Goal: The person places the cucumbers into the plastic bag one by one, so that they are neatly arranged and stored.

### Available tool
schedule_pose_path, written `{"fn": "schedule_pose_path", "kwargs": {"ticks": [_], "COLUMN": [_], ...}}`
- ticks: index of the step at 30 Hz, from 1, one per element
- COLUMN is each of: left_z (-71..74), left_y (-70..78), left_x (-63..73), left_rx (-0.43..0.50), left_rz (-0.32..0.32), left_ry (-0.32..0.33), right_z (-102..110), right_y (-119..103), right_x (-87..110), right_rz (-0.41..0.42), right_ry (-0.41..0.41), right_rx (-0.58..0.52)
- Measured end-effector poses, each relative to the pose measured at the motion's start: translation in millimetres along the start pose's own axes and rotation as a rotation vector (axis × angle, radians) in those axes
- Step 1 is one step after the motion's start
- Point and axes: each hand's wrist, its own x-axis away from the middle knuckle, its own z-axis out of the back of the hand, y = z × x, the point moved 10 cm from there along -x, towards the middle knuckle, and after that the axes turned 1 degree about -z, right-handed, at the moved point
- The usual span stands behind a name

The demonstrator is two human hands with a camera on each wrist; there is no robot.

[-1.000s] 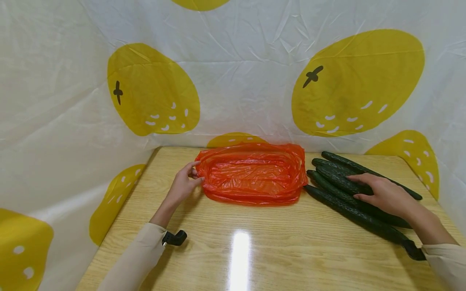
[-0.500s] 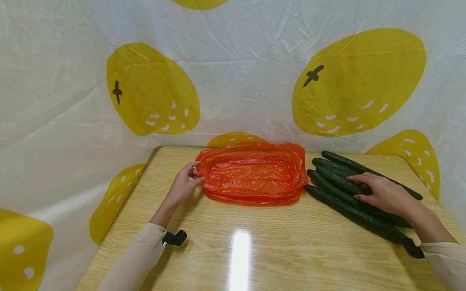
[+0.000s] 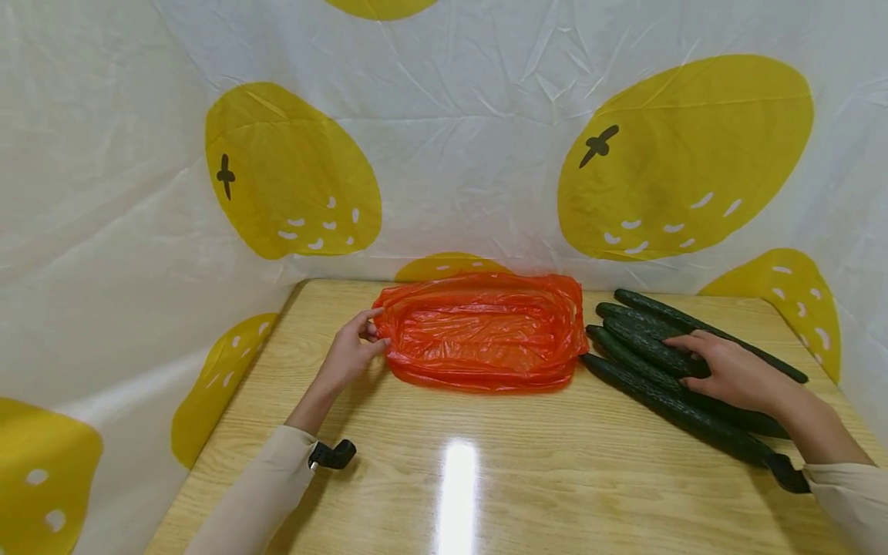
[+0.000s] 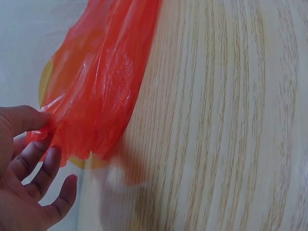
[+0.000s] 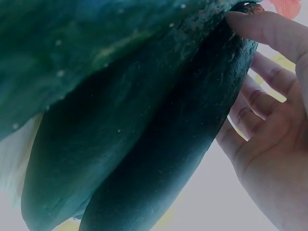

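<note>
A red plastic bag (image 3: 479, 339) lies spread on the wooden table, its mouth wide and facing up. My left hand (image 3: 349, 356) pinches the bag's left edge between thumb and forefinger; the left wrist view shows the other fingers loosely bent beside the gathered plastic (image 4: 106, 86). To the right of the bag are several long dark green cucumbers, side by side. Over the middle ones is my right hand (image 3: 738, 374), thumb on the near side and fingers on the far side of one cucumber (image 3: 641, 341). In the right wrist view the thumb overlaps a cucumber (image 5: 178, 120) near its end.
One cucumber (image 3: 673, 408) lies nearest, its tip close to the bag's right edge. Another cucumber (image 3: 659, 308) lies at the back of the group. A white curtain (image 3: 472, 177) with yellow fruit prints hangs behind and left of the table (image 3: 555, 478).
My right hand's thumb and fingertips have shifted very slightly to the right on the cucumbers. The left hand and the bag stay in place.
</note>
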Motion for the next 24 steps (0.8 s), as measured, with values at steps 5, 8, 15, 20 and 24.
{"fn": "schedule_pose_path", "kwargs": {"ticks": [5, 8, 15, 20, 24], "left_z": [-0.8, -1.1, -0.7, -1.4, -1.3], "left_y": [-1.2, -2.1, -2.6, -2.7, -1.8], "left_x": [0.6, 1.2, 1.5, 1.5, 1.7], "left_rx": [-0.008, -0.006, -0.005, -0.001, 0.003], "left_rz": [0.003, 0.011, 0.009, 0.009, 0.003], "left_ry": [-0.006, -0.007, -0.006, -0.012, -0.013], "right_z": [-1.4, -2.0, 0.5, 1.6, 2.3], "right_y": [4.1, 6.8, 6.9, 5.9, 7.6], "right_x": [1.8, 3.7, 3.2, 1.2, 0.6], "right_rz": [-0.028, -0.050, -0.045, -0.033, -0.041], "right_ry": [-0.014, -0.031, -0.042, -0.044, -0.057], "right_rx": [0.007, 0.026, 0.060, 0.017, -0.002]}}
